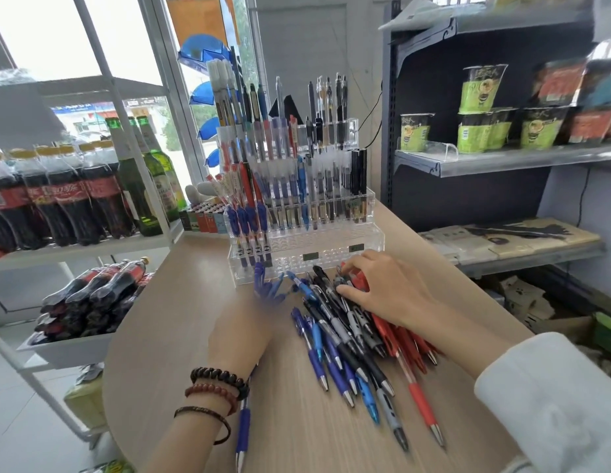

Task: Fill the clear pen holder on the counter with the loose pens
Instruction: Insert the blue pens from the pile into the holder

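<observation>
Blue pens (268,286) bunched in left hand (240,331); right hand (386,288) fingers (357,266) curl on red pens (360,280), mid-frame. Seat upright, holder (307,259) front row.

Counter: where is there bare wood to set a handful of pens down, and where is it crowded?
Bare counter lies left of the left hand, between the pen holder and the rounded edge; another patch lies below the pile's tips. Crowded: the loose pens under the right hand.

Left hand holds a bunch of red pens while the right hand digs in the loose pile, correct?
No: the head view shows the left hand holding blue pens, not red. The right hand is in the loose pile.
</observation>
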